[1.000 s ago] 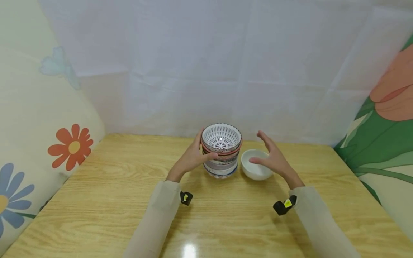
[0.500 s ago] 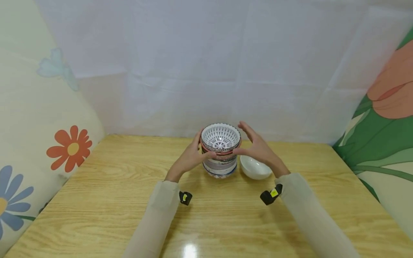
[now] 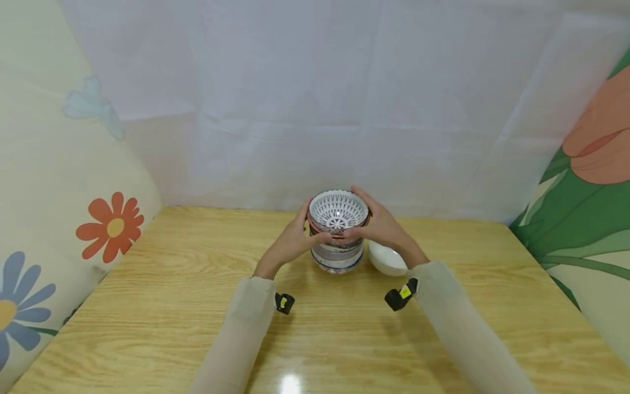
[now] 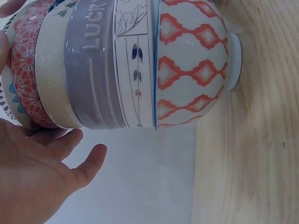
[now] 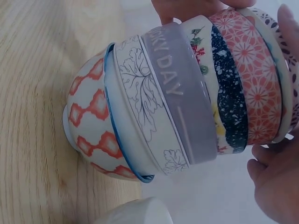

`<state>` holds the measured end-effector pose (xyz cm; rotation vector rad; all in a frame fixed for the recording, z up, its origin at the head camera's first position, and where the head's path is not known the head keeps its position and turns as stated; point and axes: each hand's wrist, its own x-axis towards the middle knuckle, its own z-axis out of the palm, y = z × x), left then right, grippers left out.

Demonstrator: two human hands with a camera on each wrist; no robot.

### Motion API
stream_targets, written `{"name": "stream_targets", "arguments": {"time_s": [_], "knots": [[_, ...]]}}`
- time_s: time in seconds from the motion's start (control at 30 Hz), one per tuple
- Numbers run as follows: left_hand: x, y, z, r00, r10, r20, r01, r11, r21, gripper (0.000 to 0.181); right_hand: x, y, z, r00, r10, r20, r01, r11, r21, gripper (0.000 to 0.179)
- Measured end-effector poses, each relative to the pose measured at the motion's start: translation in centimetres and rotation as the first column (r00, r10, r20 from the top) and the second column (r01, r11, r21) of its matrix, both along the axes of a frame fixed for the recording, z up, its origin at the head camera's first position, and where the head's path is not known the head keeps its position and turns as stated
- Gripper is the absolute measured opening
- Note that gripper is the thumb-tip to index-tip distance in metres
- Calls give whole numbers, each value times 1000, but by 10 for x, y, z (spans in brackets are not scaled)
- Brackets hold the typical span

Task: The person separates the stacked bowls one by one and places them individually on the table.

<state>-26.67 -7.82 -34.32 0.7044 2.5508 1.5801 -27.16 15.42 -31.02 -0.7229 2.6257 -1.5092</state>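
A tall stack of nested bowls (image 3: 337,254) stands upright on the wooden table. Its top bowl (image 3: 338,212) is white inside with a dark radiating pattern. Lower down, the left wrist view shows a red floral bowl (image 4: 27,60), a grey lettered bowl (image 4: 91,70) and, at the bottom, a bowl with orange-red diamonds (image 4: 189,65). My left hand (image 3: 291,238) grips the upper bowls from the left, thumb across the front. From the right, my right hand (image 3: 384,225) grips the same upper part, its thumb close to the left thumb.
A plain white bowl (image 3: 386,260) sits just right of the stack, partly hidden by my right hand. A white cloth (image 3: 275,109) hangs behind the wooden table (image 3: 197,284). Flower-printed panels (image 3: 113,224) stand at both sides.
My right hand has moved left from above the white bowl to the stack and closed round its upper bowls. The left hand has kept its hold there.
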Motion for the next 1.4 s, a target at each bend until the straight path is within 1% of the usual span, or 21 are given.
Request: {"name": "stream_targets", "arguments": {"time_s": [0.17, 0.37, 0.47, 0.6, 0.83, 1.03, 1.23, 1.4], "knots": [[0, 1, -2, 1000, -7, 1, 7, 1000, 18, 127, 0, -3, -2, 1000, -1, 12, 1, 999, -42, 115], [1, 0, -1, 1000, -3, 0, 3, 1000, 25, 126, 2, -11, -3, 998, -47, 40, 50, 995, -84, 103], [2, -1, -1, 1000, 1, 4, -1, 1000, 24, 126, 2, -13, -5, 998, -54, 18, 55, 994, -93, 99], [1, -1, -2, 1000, 2, 1, -2, 1000, 25, 125, 2, -12, -7, 998, -54, -8, 53, 994, -98, 100], [2, -2, -1, 1000, 3, -16, -3, 1000, 3, 126, 3, -13, -10, 996, -84, -16, 83, 993, -89, 101], [2, -1, -2, 1000, 8, -12, -8, 1000, -31, 130, 5, -13, -8, 996, -88, -34, 85, 992, -95, 101], [2, -2, 1, 1000, 3, -29, -3, 1000, -13, 130, 4, -11, -4, 993, -101, -58, 95, 992, -85, 102], [2, -3, 0, 1000, 9, -27, -9, 1000, -24, 130, 4, -11, 2, 989, -123, -88, 115, 989, -87, 99]]}}
